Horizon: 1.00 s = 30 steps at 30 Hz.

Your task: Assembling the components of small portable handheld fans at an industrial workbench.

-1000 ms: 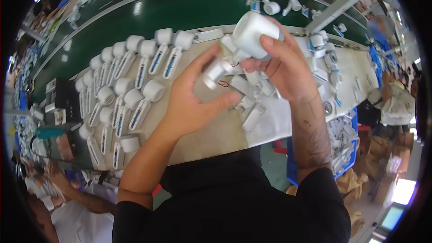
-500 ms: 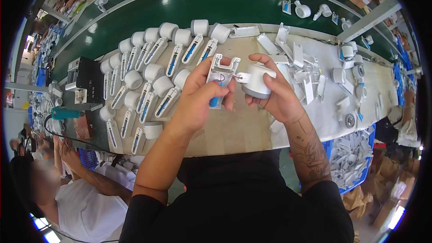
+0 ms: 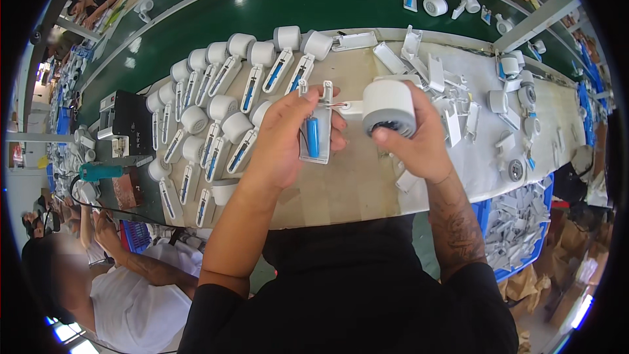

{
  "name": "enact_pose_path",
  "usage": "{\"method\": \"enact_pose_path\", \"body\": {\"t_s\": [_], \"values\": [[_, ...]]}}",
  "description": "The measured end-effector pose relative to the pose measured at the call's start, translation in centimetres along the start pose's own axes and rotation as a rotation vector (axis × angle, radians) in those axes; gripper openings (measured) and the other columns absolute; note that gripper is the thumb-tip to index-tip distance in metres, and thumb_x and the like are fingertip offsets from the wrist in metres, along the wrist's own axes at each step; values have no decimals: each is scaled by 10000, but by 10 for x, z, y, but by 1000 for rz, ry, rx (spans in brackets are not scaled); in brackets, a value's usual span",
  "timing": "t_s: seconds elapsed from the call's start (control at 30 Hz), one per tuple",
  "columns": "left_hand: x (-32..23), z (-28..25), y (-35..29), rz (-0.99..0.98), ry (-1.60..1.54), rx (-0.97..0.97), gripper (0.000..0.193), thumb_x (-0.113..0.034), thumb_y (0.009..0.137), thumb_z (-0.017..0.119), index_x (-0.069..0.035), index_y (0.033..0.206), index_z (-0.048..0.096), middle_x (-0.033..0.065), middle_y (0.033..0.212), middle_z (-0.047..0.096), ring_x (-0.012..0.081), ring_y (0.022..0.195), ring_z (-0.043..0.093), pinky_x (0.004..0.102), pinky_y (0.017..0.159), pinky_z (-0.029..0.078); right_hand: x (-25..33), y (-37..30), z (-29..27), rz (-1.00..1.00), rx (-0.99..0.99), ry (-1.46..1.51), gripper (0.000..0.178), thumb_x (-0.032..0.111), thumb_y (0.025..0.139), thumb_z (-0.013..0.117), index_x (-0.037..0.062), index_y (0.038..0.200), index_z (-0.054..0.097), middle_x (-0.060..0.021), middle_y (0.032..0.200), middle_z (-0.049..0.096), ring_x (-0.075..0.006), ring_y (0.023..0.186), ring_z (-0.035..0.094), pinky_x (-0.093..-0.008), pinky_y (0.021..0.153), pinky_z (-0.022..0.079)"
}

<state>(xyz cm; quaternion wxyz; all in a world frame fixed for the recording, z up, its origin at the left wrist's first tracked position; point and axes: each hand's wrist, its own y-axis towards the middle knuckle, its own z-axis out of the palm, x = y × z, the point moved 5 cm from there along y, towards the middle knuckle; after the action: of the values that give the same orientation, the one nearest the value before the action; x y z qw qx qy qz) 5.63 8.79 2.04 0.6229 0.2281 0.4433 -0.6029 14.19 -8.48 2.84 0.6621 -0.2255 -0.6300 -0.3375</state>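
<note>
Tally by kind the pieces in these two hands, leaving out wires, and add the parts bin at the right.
Round white-and-grey head: 1, in the right hand
Open white handle shell: 1, in the left hand
Blue cylinder: 1, inside the shell
Blue bin of white parts: 1
Total: 4

White handle shell (image 3: 325,134), center scene, open face showing, two prongs at far end, long axis near-far; blue cylinder (image 3: 314,136) lengthwise inside. Just right of it, white round head (image 3: 388,97), grey rim and dark opening toward near side, short neck pointing left; thin reddish wires (image 3: 338,105) run between neck and shell.
</note>
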Motion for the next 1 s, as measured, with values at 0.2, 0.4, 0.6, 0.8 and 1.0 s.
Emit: {"method": "enact_pose_path", "body": {"t_s": [0.2, 0.4, 0.6, 0.8, 1.0], "values": [[0, 12, -7, 25, 194, 4, 286, -167, 1010, 507, 47, 1170, 608, 114, 919, 690, 189, 806, 690, 300, 695, 567, 41, 18, 0, 132, -80, -85, 499, 244, 948, 646, 68, 1376, 459, -42, 885, 652, -91, 776, 628, -221, 614, 502], [-4, 10, -9, -54, -309, 93, 372, -283, 993, 510, 17, 1197, 591, 111, 889, 670, 197, 743, 679, 392, 783, 587, 9, 6, 14, 273, 394, 236, 791, 132, 836, 768, -8, 1464, 308, -99, 1107, 616, -129, 775, 632, -290, 654, 535], [1, 21, -14, -177, -464, 177, 362, -295, 988, 507, -9, 1197, 583, 101, 893, 669, 201, 728, 690, 396, 766, 587, -2, 12, 22, 114, 167, 356, 775, 76, 778, 816, 31, 1418, 381, -76, 1214, 579, -183, 1127, 576, -356, 977, 484], [-8, 7, -13, -15, -104, 95, 301, -173, 980, 575, 32, 1200, 586, 198, 1059, 706, 258, 867, 725, 323, 722, 585, 23, 32, -3, -156, 138, 105, 748, 133, 701, 889, 22, 1313, 475, -58, 1159, 615, -158, 1081, 599, -307, 926, 499], [-13, 15, -14, 60, 38, 81, 291, -112, 961, 588, 80, 1178, 609, 229, 1083, 692, 269, 899, 724, 367, 777, 612, 43, 50, 10, -167, 165, 69, 672, 173, 756, 860, -2, 1297, 501, -66, 1142, 628, -139, 1059, 599, -286, 918, 491]]}}
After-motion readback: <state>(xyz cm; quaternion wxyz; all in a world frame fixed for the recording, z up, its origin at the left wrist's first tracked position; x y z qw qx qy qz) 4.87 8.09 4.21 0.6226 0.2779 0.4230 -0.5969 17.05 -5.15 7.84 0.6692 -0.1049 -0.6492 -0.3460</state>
